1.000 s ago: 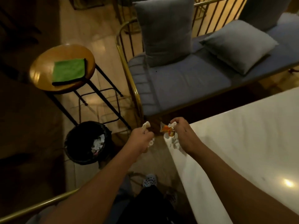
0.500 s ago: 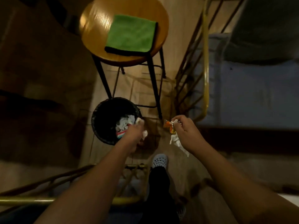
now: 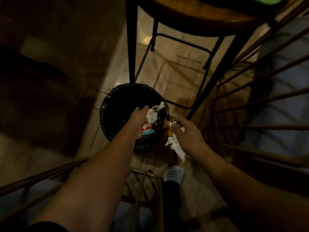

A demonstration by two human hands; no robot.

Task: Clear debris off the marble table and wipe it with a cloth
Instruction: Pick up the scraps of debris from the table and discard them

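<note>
Swung away from the bench, the left hand [image 3: 138, 121] hangs over the bin [image 3: 102, 106], its grip unreadable, while the right hand [image 3: 189, 134] stays pinched on tissue [image 3: 176, 148] and wrapper [image 3: 167, 128] beside the rim, so dumping seems next.

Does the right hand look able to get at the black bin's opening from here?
Probably yes. The right hand, gripping a crumpled tissue and orange wrapper, hangs just outside the rim of the black bin, with nothing between them. The left hand covers only part of the opening.
</note>
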